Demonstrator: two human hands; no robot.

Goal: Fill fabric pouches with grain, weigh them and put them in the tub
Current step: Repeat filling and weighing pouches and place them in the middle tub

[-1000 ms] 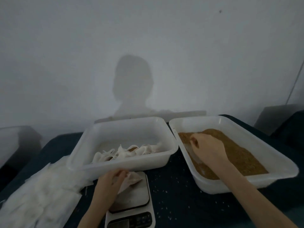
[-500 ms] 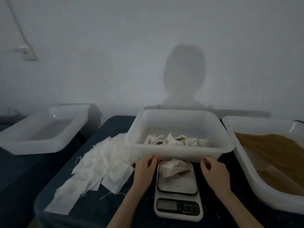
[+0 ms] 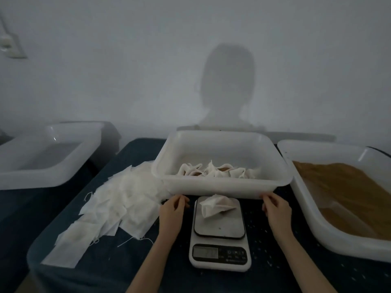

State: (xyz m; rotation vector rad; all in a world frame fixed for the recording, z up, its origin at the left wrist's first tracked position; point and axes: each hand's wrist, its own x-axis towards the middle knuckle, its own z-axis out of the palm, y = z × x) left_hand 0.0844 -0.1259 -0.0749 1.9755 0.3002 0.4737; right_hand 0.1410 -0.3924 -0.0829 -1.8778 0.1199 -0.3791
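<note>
One filled white fabric pouch (image 3: 215, 206) lies on the steel platform of the small white digital scale (image 3: 220, 235) at lower centre: the weighing step. Both hands, left (image 3: 172, 212) and right (image 3: 276, 209), hover beside it, fingers loosely curled, holding nothing. Next the pouch likely goes up into the white plastic tub (image 3: 222, 187) just above, among other filled pouches.

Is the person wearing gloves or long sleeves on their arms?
No. The left hand and right hand are bare, with no gloves, rings or watch showing. Both forearms are uncovered as far as the picture's bottom edge; no sleeve is in view.
</note>
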